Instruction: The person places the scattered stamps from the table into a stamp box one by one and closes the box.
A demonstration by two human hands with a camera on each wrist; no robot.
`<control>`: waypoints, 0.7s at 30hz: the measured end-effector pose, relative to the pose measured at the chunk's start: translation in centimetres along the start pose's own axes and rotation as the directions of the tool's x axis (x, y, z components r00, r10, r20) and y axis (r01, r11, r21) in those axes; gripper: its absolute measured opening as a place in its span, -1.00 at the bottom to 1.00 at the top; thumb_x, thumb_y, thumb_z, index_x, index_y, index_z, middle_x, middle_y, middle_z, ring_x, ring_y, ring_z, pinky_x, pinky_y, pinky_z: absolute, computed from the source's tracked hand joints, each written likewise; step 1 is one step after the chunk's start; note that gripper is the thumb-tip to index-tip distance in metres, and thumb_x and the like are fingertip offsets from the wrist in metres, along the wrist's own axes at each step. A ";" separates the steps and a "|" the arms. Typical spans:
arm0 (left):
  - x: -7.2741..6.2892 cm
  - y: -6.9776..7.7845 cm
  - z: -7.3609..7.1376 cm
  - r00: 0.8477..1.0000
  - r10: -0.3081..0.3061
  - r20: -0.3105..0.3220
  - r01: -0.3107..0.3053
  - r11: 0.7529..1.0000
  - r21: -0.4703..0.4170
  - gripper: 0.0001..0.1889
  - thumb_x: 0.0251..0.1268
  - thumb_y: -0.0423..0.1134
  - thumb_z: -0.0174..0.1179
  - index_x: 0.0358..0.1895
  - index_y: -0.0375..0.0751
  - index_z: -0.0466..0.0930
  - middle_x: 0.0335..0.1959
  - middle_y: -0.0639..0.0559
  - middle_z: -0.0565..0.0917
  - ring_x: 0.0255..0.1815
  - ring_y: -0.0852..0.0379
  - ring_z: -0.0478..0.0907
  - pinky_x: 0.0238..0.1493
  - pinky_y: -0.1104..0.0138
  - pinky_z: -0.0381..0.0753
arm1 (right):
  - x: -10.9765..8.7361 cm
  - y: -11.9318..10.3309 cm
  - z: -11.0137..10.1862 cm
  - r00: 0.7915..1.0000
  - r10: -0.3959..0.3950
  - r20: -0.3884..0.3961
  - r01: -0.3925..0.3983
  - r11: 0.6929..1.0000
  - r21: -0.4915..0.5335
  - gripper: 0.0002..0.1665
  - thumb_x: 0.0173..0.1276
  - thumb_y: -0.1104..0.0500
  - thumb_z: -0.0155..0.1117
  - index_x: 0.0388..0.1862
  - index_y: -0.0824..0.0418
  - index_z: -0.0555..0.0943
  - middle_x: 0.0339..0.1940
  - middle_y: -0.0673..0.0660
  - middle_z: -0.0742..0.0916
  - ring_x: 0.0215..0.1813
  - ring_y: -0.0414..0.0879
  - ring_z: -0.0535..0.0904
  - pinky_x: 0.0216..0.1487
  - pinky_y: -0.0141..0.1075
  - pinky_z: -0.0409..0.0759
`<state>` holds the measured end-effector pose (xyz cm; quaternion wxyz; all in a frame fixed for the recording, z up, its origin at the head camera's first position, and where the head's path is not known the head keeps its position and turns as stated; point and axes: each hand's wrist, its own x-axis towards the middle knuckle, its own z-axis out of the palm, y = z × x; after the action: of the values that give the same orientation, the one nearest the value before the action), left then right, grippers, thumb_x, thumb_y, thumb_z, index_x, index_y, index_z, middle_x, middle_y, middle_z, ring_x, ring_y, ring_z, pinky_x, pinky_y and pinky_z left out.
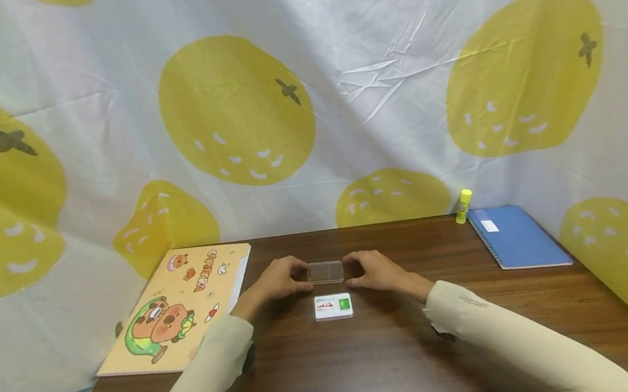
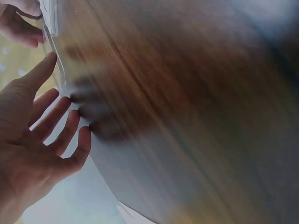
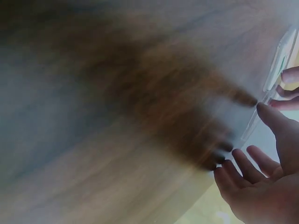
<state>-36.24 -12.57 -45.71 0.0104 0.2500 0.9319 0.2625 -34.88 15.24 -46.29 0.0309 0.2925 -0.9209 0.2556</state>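
Note:
A clear flat rectangular plastic piece, like a box lid (image 1: 325, 273), lies on the table between both hands. My left hand (image 1: 283, 278) is at its left edge, fingertips down by the tabletop and the thumb near the front corner. On the opposite side my right hand (image 1: 375, 269) has its fingers spread, thumb toward the front and fingertips at the table. In the left wrist view, the left thumb (image 2: 46, 65) and fingers stand apart beside the clear edge. Just in front lies a clear case (image 1: 333, 307) showing a white face with red print and a green square.
A tan folder (image 1: 173, 314) with cartoon capybaras lies at the left. Toward the back right are a yellow glue stick (image 1: 463, 206), standing upright, and a blue spiral notebook (image 1: 522, 237). A lemon-print curtain (image 1: 341, 125) hangs behind and beside the wooden table (image 1: 340, 368).

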 end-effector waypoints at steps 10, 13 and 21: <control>1.1 0.2 0.6 1.000 0.016 -0.018 -0.016 1.000 0.021 -0.41 0.14 -0.08 0.58 0.24 -0.22 0.69 0.20 -0.16 0.70 0.27 -0.13 0.59 0.32 0.01 0.49 | 1.2 -0.4 0.6 0.999 0.014 0.039 -0.016 0.999 0.045 -0.29 0.33 0.15 0.53 0.36 0.45 0.51 0.22 0.39 0.69 0.19 0.20 0.65 0.19 0.06 0.59; 1.3 0.2 0.7 0.999 0.026 -0.021 -0.025 0.999 0.040 -0.41 0.14 -0.09 0.58 0.25 -0.22 0.68 0.20 -0.17 0.70 0.26 -0.14 0.60 0.32 0.00 0.49 | 1.4 -0.5 0.5 0.998 0.009 0.054 -0.012 0.998 0.056 -0.30 0.35 0.16 0.51 0.37 0.44 0.50 0.24 0.39 0.67 0.22 0.23 0.64 0.21 0.08 0.57; 1.4 0.1 1.1 0.999 0.030 -0.028 -0.029 0.999 0.038 -0.50 0.16 -0.11 0.56 0.16 -0.18 0.74 0.17 -0.11 0.73 0.25 -0.13 0.60 0.31 0.00 0.50 | 1.6 -0.2 0.9 0.996 -0.028 0.087 0.022 0.997 0.068 -0.38 0.41 0.18 0.46 0.36 0.38 0.53 0.31 0.32 0.65 0.35 0.20 0.56 0.34 0.07 0.49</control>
<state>-37.21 -11.29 -46.43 -0.0112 0.2602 0.9329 0.2487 -36.02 13.81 -46.67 -0.0165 0.3157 -0.9087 0.2727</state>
